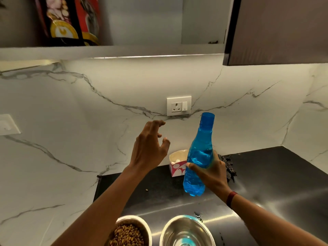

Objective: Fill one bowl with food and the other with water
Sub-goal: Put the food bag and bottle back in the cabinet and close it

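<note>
My right hand [211, 174] grips a blue plastic bottle [199, 153] around its middle and holds it nearly upright above the dark counter. The blue cap is on. My left hand [150, 144] hovers left of the bottle with fingers spread and loosely bent, holding nothing. At the bottom edge stand two steel bowls: the left bowl [142, 223] holds brown kibble [126, 235], and the right bowl [186, 231] shows a bare shiny inside.
A small pink and white carton [176, 166] and a dark checked cloth [229, 166] lie at the back of the black counter [275, 174]. A wall socket [178, 106] sits on the marble backsplash. A pet food bag [71, 20] stands on the shelf above.
</note>
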